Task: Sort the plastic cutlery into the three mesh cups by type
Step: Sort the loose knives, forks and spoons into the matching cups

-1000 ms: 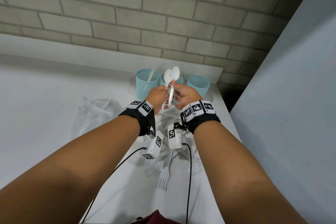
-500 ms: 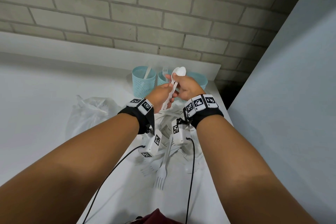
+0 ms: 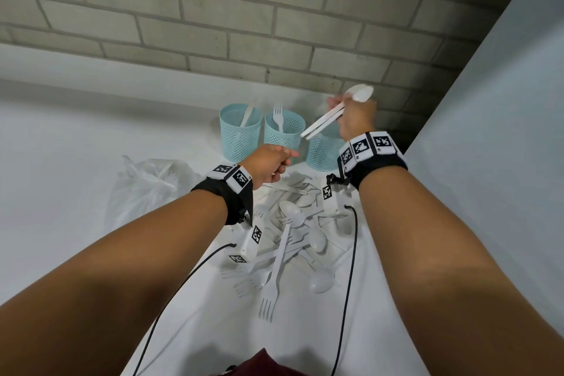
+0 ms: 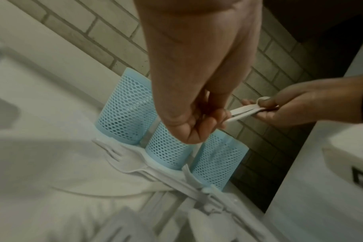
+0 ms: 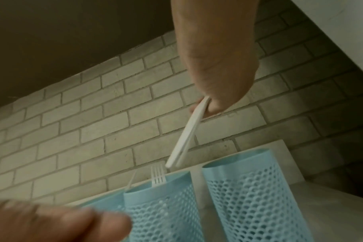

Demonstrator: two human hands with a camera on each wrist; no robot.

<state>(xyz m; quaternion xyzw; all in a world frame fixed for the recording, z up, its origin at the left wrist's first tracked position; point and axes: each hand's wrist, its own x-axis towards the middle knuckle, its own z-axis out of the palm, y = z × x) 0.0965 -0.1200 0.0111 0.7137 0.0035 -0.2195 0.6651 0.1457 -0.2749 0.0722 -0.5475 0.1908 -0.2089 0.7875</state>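
Three light blue mesh cups stand in a row by the brick wall. The left cup (image 3: 239, 140) has a knife in it, the middle cup (image 3: 282, 134) a fork (image 5: 158, 176), and the right cup (image 3: 320, 152) shows nothing inside. My right hand (image 3: 355, 114) grips two white spoons (image 3: 323, 120) together above the right cup, handles slanting down-left with their tips over the middle cup's rim. My left hand (image 3: 270, 163) hovers lower in front of the cups, fingers loosely curled and holding nothing. A pile of white cutlery (image 3: 293, 232) lies on the table under my wrists.
A crumpled clear plastic bag (image 3: 146, 183) lies left of the pile. A tall grey panel (image 3: 503, 162) closes the table's right side, close to the right cup. The brick wall (image 3: 244, 24) and its ledge run behind the cups. Black cables trail from both wrists.
Both hands held the spoons together in front of the cups. My left hand has let go and dropped down, and my right hand has carried both spoons up and right over the right cup.
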